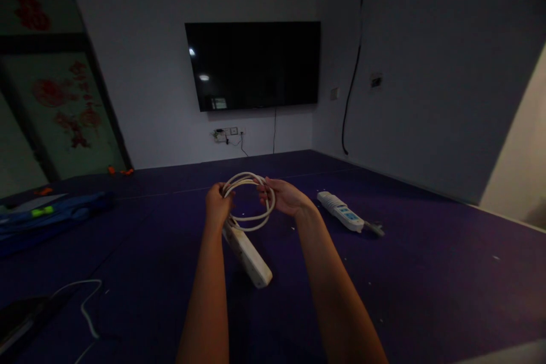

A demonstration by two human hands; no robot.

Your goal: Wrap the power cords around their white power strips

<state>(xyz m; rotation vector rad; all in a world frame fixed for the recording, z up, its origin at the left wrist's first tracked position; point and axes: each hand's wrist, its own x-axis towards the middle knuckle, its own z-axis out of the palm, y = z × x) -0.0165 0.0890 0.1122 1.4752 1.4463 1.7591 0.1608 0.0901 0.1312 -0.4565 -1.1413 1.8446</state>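
A white cord [251,228] is looped in a ring between my two hands. My left hand [218,205] is closed around the left side of the loops. On the opposite side, my right hand [285,196] has its fingers on the coil, with the strands passing across them. A white power strip [249,256] hangs or leans below my left hand, its lower end pointing toward me and to the right; whether it touches the surface is unclear. Another white power strip [341,211] with blue socket faces lies to the right, its cord wrapped around it.
Dark purple flooring [409,273] spreads all around. Blue fabric [63,210] lies at the left, and a thin white cable [87,310] curves at lower left. A television [256,65] hangs on the back wall above several sockets [228,133]. A black cable [352,85] runs down the right wall.
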